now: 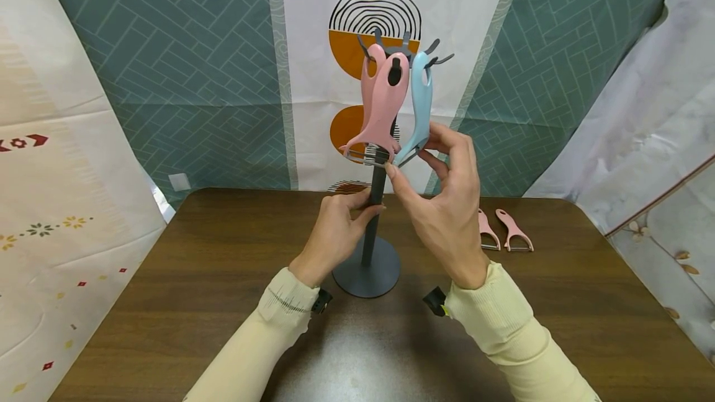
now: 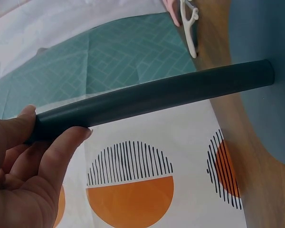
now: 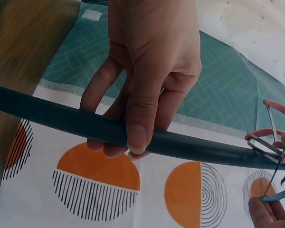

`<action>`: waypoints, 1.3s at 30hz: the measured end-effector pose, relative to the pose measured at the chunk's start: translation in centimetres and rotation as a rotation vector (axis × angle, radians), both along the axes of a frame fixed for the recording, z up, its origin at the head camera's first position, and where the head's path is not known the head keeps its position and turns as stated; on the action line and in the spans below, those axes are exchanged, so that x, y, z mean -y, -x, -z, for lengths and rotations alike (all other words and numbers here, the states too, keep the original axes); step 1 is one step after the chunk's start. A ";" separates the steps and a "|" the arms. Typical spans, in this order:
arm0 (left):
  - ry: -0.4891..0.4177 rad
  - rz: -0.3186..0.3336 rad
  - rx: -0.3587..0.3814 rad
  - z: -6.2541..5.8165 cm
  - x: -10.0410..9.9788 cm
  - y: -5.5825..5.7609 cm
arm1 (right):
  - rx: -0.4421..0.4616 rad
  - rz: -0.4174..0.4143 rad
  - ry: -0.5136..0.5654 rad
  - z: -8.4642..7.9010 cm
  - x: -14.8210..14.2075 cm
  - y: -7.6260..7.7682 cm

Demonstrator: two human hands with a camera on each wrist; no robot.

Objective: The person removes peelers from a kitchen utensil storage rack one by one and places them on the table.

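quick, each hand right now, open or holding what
Left hand: closed, holding the dark stand pole.
Right hand: closed, holding the light-blue Y-peeler.

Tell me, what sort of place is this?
Probably an improvised indoor workspace, though I can't tell what building it's in. A wood-grained table stands before patterned cloth hangings, and on it is a dark hook stand with pink peelers and a blue peeler.

"Both forearms (image 1: 522,337) slanting up and inward, sleeved to the wrist!"
"And the left hand (image 1: 337,228)?"
"The lower of the two, gripping, its thumb set against the fingers!"
"And over to the right hand (image 1: 451,209)?"
"Higher up (a neat pinch, this), thumb angled up and to the left, fingers bent on the opposite side!"
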State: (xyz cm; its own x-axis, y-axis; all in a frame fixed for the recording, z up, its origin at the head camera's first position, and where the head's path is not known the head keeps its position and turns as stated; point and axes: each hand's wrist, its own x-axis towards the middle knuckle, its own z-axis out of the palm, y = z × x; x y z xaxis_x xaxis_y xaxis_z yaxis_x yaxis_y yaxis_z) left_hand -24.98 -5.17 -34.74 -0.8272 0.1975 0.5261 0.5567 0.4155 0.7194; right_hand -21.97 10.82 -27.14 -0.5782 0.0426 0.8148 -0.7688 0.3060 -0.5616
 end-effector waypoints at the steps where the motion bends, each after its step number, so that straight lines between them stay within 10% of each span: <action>1: 0.000 -0.002 0.001 0.0 0.0 0.0 | -0.002 -0.001 0.000 0.0 0.0 0.0; 39: -0.041 0.022 0.082 -0.1 0.0 -0.3 | -0.037 -0.025 0.024 -0.7 -0.5 -0.1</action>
State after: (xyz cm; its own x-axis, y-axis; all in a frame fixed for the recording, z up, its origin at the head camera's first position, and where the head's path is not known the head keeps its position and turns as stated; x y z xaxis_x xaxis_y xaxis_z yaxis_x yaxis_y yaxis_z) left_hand -24.65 -5.13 -34.63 -0.8638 0.1956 0.4642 0.5034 0.3736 0.7791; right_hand -21.85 11.36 -26.45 -0.5487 0.0486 0.8346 -0.7965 0.2728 -0.5395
